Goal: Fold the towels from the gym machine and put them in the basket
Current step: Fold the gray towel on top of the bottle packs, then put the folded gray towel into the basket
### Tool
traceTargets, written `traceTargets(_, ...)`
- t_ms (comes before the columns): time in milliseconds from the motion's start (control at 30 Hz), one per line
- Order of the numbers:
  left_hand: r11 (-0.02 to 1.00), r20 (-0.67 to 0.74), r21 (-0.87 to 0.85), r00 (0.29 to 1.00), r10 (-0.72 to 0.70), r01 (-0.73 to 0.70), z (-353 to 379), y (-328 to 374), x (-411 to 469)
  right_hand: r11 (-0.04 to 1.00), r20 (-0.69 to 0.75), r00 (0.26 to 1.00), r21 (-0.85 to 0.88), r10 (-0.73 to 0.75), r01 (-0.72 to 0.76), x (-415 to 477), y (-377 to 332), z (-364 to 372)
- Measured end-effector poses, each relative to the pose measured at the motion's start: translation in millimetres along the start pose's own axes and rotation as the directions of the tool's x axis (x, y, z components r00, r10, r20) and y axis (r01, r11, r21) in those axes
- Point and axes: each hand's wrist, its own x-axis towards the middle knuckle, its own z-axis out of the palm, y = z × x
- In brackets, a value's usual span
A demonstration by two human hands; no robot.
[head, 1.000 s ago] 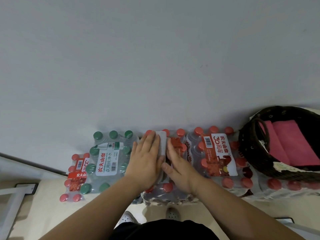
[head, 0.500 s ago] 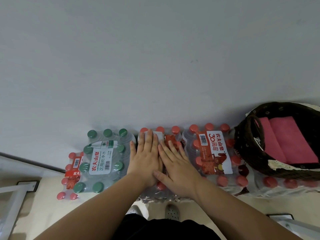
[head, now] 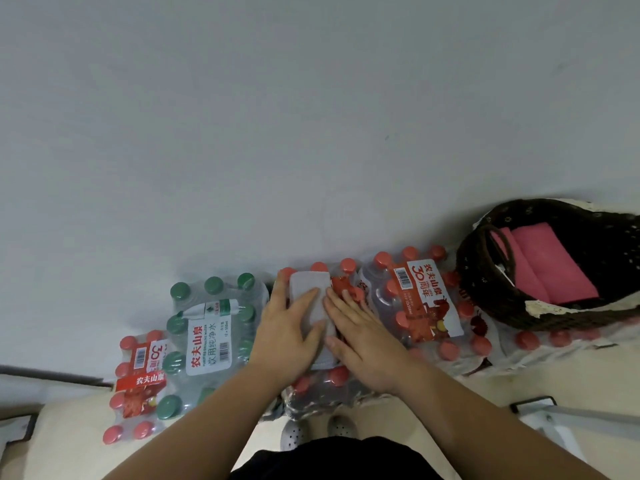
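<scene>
Our hands have drawn back, baring more of the grey towel (head: 310,294) under our fingertips. On the bumpy bottle caps (head: 347,265) the fold may slip or spring open when we lift it. The left hand (head: 287,329) and right hand (head: 362,339) lie flat with fingers straight, pressing the towel. The basket (head: 512,303) sits well to the right of the right hand.

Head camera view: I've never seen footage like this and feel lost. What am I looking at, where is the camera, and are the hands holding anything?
The camera sits on a person's head, looking down past their arms; there is no machine. The left hand lies flat on a small folded grey towel; the right hand, also flat, presses along its right edge. Neither grips it. The towel rests on a shrink-wrapped pack of red-capped water bottles; a green-capped pack stands to its left. At the right a dark wicker basket holds folded pink towels.
</scene>
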Motion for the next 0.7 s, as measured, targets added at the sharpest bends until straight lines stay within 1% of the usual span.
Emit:
traceTargets(33,1.0,-0.001,0.013,1.0,-0.003,0.003,-3,-1,3,1.0,-0.017,1.0,0.001,0.016,-0.016,1,-2,2)
traceTargets(100,0.999,0.032,-0.026,0.999,-0.036,0.037,-8,-2,11,0.999,-0.05,0.998,-0.005,0.05,-0.05,3,-3,7)
traceTargets(167,0.993,0.116,-0.087,0.991,-0.064,0.074,-10,-6,19,0.997,-0.072,0.994,0.003,0.081,-0.082,4,-5,8)
traceTargets(267,0.998,0.252,-0.046,0.967,-0.023,0.036,-11,-11,30,0.994,-0.064,0.993,-0.049,0.096,-0.099,3,-9,6)
traceTargets(333,0.999,0.285,-0.034,0.958,-0.018,0.029,-14,-10,35,0.993,-0.064,0.993,-0.058,0.101,-0.105,1,-11,7)
traceTargets(400,0.999,0.262,-0.045,0.965,-0.013,0.026,-15,-9,37,0.993,-0.078,0.991,-0.009,0.113,-0.114,-1,-14,6)
traceTargets(467,0.998,0.22,-0.06,0.975,0.01,0.004,-15,-7,36,0.989,-0.089,0.987,0.079,0.132,-0.125,-2,-16,4)
traceTargets(533,0.997,0.176,-0.077,0.984,0.04,-0.027,-14,-6,33,0.984,-0.13,0.984,0.14,0.125,-0.107,-4,-16,0)
traceTargets(633,0.985,0.089,-0.139,0.99,0.112,-0.099,-13,0,28,0.966,-0.216,0.97,0.253,0.112,-0.055,-9,-14,-11)
traceTargets(700,0.965,0.016,-0.206,0.985,0.171,-0.164,-15,10,29,0.924,-0.233,0.959,0.378,0.159,-0.061,-14,-14,-29)
